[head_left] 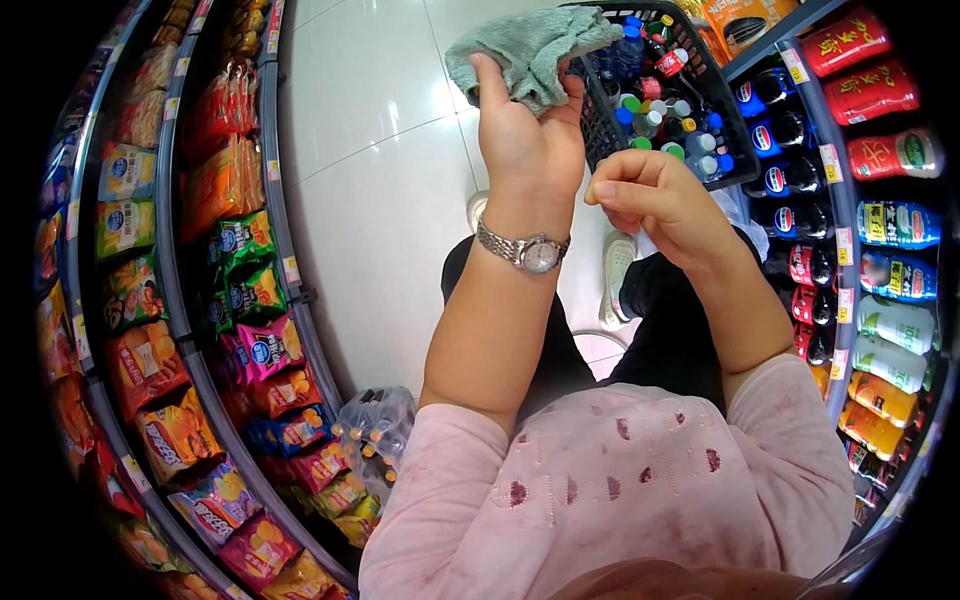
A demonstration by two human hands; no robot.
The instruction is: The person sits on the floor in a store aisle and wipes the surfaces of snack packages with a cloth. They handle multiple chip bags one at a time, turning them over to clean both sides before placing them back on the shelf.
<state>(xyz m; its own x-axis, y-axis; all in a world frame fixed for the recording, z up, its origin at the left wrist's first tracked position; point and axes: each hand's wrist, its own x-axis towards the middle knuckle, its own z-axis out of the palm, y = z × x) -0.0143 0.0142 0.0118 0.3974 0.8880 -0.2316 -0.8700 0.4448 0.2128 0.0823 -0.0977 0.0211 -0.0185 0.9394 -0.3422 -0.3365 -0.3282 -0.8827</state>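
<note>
My left hand [532, 150] is raised with a grey-green cloth [525, 58] held between the thumb and fingers. The cloth is crumpled over the fingertips, and one end hangs out to the right above the rim of a black plastic basket [603, 118]. A silver watch [538, 253] is on my left wrist. Lower and to the right, my right hand [665, 205] is closed, its thumb pressed against the curled index finger. Nothing shows in that pinch. The basket in front of this hand holds several drink bottles [672, 125] with blue, green and white caps.
Shelves of bagged snacks [180, 435] run along the left. On the right, shelves carry cola bottles [785, 180] and other drinks [897, 320]. A plastic-wrapped pack of bottles [375, 430] is on the tiled floor [365, 200] by the left shelf.
</note>
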